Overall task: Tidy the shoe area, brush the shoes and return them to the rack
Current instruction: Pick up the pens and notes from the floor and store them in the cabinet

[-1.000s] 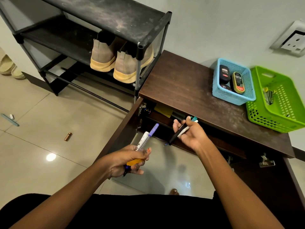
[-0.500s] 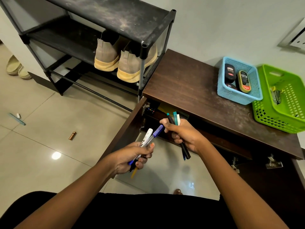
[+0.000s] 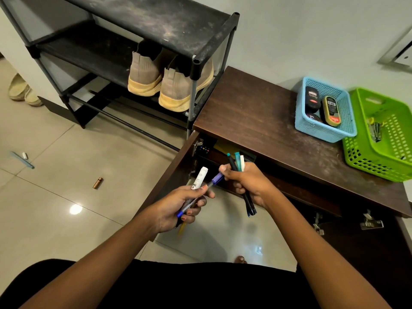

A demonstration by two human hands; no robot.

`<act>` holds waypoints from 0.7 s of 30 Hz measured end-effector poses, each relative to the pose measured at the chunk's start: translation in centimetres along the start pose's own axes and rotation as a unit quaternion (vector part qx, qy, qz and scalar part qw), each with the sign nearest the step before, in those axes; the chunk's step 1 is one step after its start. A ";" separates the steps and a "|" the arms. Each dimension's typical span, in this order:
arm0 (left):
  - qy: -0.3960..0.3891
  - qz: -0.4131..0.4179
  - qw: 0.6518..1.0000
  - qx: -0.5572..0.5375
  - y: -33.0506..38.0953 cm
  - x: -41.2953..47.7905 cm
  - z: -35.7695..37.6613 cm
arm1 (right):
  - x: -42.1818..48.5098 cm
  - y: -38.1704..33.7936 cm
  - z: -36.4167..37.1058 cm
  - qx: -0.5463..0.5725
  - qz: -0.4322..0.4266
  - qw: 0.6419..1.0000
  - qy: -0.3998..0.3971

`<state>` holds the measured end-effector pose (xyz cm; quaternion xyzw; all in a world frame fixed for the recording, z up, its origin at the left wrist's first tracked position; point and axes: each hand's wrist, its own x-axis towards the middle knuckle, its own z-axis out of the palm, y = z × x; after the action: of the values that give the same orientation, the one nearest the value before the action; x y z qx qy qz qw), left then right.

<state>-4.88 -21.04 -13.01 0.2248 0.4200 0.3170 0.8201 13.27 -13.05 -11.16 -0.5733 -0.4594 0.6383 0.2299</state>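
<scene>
The right-hand pens have been turned from lying across the palm to upright in the fist, and the left-hand pens raised until their purple cap nearly meets the right hand.

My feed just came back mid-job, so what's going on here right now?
A person stands at the dark wooden cabinet, its door open. The left hand grips a white marker and a purple-capped pen, among others. The right hand grips a pen bundle in black, teal and white. A pair of beige shoes sits on the black rack. A small battery lies on the floor tiles.
</scene>
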 end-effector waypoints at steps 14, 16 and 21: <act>0.024 -0.064 0.994 -0.087 0.9 -0.2 0.3 | -0.3 -0.2 -0.6 -0.446 -0.291 0.843 -0.077; 0.025 -0.060 0.994 -0.082 0.9 -0.3 0.3 | -0.1 0.4 -0.4 -0.500 -0.286 0.812 -0.092; 0.070 0.041 0.993 -0.087 1.4 -0.3 -0.7 | -0.1 0.1 -2.0 -0.494 -0.271 0.825 -0.046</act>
<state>-6.04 -20.20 -12.38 0.1471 0.4375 0.4011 0.7913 15.21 -12.55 -10.99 -0.4327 -0.8602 0.2634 0.0588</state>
